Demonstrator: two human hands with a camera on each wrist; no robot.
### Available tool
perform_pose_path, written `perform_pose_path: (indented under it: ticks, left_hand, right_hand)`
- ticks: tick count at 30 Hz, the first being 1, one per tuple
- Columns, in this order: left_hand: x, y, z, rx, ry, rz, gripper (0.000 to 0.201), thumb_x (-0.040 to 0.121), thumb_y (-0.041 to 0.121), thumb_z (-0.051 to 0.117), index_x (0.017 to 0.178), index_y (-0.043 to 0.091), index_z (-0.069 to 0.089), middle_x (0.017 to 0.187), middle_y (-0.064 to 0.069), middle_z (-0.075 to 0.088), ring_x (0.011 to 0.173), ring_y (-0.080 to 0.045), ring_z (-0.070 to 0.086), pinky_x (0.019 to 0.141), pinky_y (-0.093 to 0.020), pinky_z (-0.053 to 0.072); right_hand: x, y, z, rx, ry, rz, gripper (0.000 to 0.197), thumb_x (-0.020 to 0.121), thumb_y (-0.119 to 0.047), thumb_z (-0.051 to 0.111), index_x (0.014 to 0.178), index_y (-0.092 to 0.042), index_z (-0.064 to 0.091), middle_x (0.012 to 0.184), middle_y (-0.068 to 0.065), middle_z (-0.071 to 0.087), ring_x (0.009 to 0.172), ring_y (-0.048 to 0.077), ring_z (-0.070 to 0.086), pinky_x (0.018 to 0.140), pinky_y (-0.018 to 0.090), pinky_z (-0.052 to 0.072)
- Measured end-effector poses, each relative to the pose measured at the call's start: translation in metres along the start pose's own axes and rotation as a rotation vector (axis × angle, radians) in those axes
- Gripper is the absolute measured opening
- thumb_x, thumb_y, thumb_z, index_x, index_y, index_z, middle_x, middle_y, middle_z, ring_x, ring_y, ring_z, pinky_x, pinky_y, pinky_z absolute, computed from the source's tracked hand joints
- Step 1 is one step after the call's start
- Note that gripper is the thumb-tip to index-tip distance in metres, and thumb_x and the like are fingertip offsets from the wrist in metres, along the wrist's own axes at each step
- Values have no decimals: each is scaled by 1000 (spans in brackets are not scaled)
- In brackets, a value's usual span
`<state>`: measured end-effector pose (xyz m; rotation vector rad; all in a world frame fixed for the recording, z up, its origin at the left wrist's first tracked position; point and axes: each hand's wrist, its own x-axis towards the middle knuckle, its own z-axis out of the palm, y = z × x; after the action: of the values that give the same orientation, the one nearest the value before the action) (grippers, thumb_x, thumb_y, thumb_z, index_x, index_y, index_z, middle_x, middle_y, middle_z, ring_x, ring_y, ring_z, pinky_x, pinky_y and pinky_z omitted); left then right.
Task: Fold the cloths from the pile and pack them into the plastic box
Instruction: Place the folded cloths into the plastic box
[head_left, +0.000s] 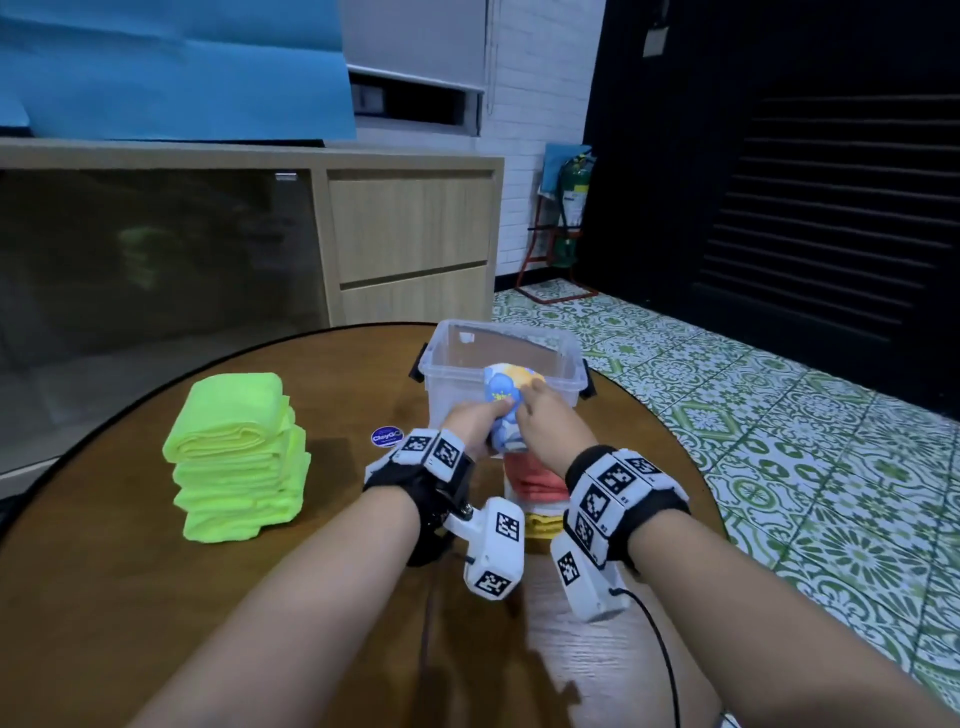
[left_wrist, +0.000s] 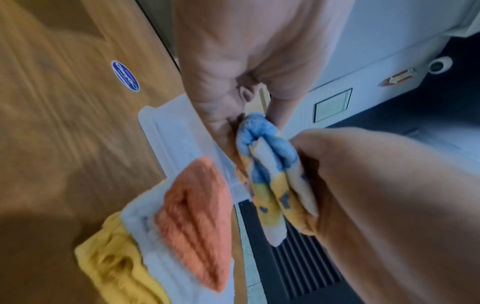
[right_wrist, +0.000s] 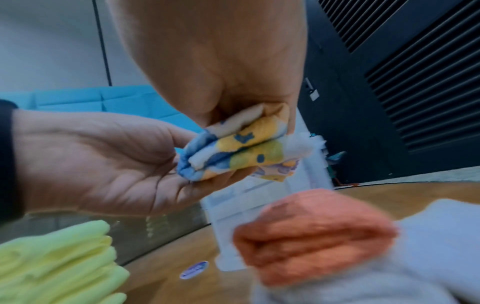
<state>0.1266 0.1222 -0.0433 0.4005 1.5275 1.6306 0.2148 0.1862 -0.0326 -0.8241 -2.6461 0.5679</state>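
Observation:
A folded cloth (head_left: 503, 391) with a blue, yellow and white print hangs in the air over the near rim of the clear plastic box (head_left: 563, 347). My left hand (head_left: 488, 418) pinches its left end, thumb on top. My right hand (head_left: 531, 404) grips the right side from above. In the left wrist view the patterned cloth (left_wrist: 270, 174) shows several folded layers between both hands. The right wrist view shows the cloth (right_wrist: 246, 152) bunched under my right palm, with my left hand's fingers (right_wrist: 182, 133) at its blue end. The box looks empty inside.
Under my wrists lies the pile: an orange cloth (head_left: 535, 480) on a white one (right_wrist: 428, 236), with a yellow one (head_left: 543, 525) lowest. A stack of folded lime-green cloths (head_left: 239, 457) stands at the left on the round wooden table (head_left: 130, 597). A blue sticker (head_left: 387, 436) lies near the box.

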Motion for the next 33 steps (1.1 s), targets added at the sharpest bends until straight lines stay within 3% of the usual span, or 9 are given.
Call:
perform_pose_path:
  ticks: [4,7,10,13,16,19,22,27,33]
  left_hand:
    - [6,-23,28,156,-81,-4,13,95,13,51,89,4,58,75,-8,57,51,-14,59,50,-22,51]
    - [13,-35,32,355,24,34,17,93,13,53,76,9,50,70,-7,53,56,-16,53,45,-22,45]
    - [22,-41,29,713,171,92,22,89,19,57,97,-1,60,92,-18,63,84,-32,61,66,-29,48]
    - [29,-49,25,1010,236,77,46,86,34,57,124,8,54,122,-17,57,117,-31,50,93,-32,40]
    - [40,-58,27,691,104,-30,77,68,44,57,135,9,42,126,-15,55,113,-30,54,89,-29,45]
    - [49,-63,33,499,-19,-80,59,91,29,47,143,5,31,135,-20,49,107,-28,55,75,-24,47]
    - [56,-64,34,499,19,-90,56,97,33,40,144,5,29,142,-19,42,122,-30,48,87,-22,40]
    - [57,-69,29,516,-36,-99,71,89,53,43,142,6,36,133,-21,51,118,-33,53,100,-33,42]
    - [47,-58,-15,621,10,-95,57,99,44,33,138,3,39,130,-22,52,119,-33,51,93,-32,41]
  right_hand:
    - [-10,35,5,-105,-17,73,34,102,-15,29,122,5,47,135,19,40,129,30,36,106,35,29]
    - [-12,51,18,-118,-91,93,37,104,-19,25,125,4,45,137,17,38,130,28,34,106,33,28]
    - [-12,54,31,-73,-120,108,35,103,-19,26,119,4,48,130,17,43,125,28,38,103,33,29]
    - [-9,56,38,-30,-100,135,33,102,-14,29,113,4,54,127,17,47,123,29,41,101,30,28]
    - [-5,63,34,143,51,286,28,99,-13,36,115,0,54,124,17,48,115,31,45,94,30,32]
    - [-5,66,31,488,34,529,38,99,-18,39,135,-5,36,124,16,47,105,28,49,87,31,38]
    - [-3,69,33,600,-88,642,48,101,-24,33,144,-4,24,131,17,47,115,30,48,90,32,38]
    - [-2,69,41,500,-143,608,27,101,-27,29,103,-4,43,77,5,44,73,21,43,62,29,31]
    - [4,33,53,425,-219,544,29,102,-31,31,108,-10,49,109,16,49,100,25,48,92,31,38]
